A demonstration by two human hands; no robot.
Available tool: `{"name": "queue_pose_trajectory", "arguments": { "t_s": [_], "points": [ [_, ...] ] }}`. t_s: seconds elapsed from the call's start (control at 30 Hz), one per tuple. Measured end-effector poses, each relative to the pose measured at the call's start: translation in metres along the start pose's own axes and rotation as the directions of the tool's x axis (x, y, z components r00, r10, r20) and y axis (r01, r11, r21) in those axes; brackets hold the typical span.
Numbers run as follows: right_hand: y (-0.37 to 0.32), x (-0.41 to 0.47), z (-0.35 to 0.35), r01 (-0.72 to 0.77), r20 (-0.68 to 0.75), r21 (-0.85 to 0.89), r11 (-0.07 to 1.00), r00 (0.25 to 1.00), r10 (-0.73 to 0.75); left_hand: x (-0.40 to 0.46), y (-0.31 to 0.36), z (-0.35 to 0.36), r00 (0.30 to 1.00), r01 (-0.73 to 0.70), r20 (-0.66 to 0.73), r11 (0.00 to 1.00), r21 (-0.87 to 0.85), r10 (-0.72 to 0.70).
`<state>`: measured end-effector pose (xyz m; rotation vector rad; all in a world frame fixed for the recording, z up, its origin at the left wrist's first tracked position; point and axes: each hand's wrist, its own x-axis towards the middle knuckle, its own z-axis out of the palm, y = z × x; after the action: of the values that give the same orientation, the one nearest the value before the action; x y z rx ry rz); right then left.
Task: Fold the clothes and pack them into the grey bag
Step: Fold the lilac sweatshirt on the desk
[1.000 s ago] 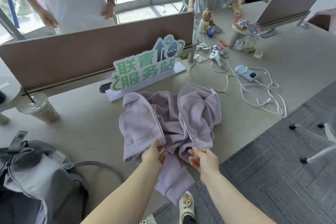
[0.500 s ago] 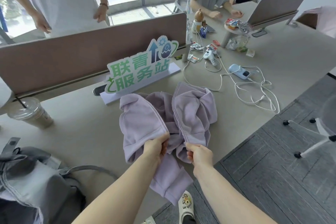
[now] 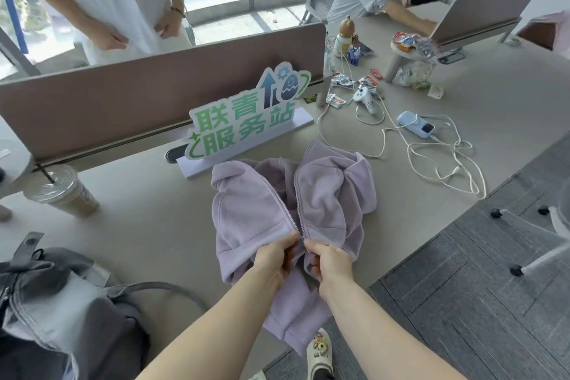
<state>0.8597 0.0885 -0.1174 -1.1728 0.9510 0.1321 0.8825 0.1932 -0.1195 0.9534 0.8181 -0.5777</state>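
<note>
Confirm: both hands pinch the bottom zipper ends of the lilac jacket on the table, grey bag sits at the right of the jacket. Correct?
Not quite. The head view shows the grey bag to the left of the lilac jacket, not the right. The rest holds: left hand and right hand pinch the bottom zipper ends.

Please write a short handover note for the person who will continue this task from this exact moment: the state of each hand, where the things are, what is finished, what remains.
Left hand: pinches the left zipper edge of the lilac fleece zip-up jacket, at its bottom.
Right hand: pinches the right zipper edge; the two ends nearly meet.
Jacket: crumpled on the beige desk, unzipped, one part hanging over the near edge.
Grey fabric bag: open, on the desk at near left.
Done: nothing folded or packed yet.
Left: join the zipper, fold the jacket, pack it into the bag.
</note>
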Motion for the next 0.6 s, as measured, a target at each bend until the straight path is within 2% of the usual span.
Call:
{"name": "queue_pose_trajectory", "arguments": {
  "t_s": [0.2,0.6],
  "points": [
    [-0.003,0.001,0.003,-0.016,0.011,0.029,0.999,1.0,0.015,0.0,0.004,0.002,1.0,0.002,0.017,0.999,0.035,-0.003],
    [-0.012,0.007,0.008,-0.077,0.034,-0.057,0.995,0.996,0.079,-0.008,0.012,0.001,0.994,-0.106,0.001,0.934,0.34,0.113]
  ]
}}
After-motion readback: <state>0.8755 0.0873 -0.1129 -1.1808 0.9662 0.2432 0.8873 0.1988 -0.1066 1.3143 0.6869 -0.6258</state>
